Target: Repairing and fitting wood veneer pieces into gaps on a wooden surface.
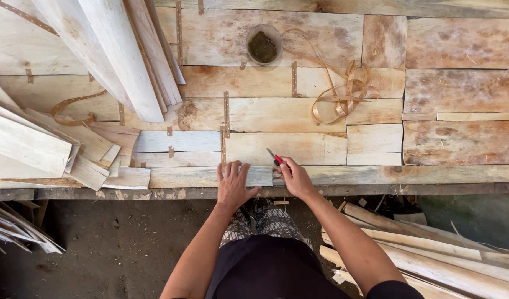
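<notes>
Veneer strip (210, 176) lies along workbench (459, 138) near edge, mid-span. Left hand (233, 185) flat on it, fingers spread, pinning not gripping. Right hand (295, 177) clenched round red-handled cutter (275, 158), blade at strip's right end. Tape coil (343, 97) and cup (264, 44) toward far edge.

Our surface (465, 174) carries taped veneer sheets (276, 113) beyond our hands; loose strips (127, 61) pile far left, a tape coil (343, 94) and small cup (264, 44) farther out.

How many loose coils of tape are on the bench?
2: one tape coil right of the small pot, another tape coil at left by the plank stack. Others may be hidden.
</notes>
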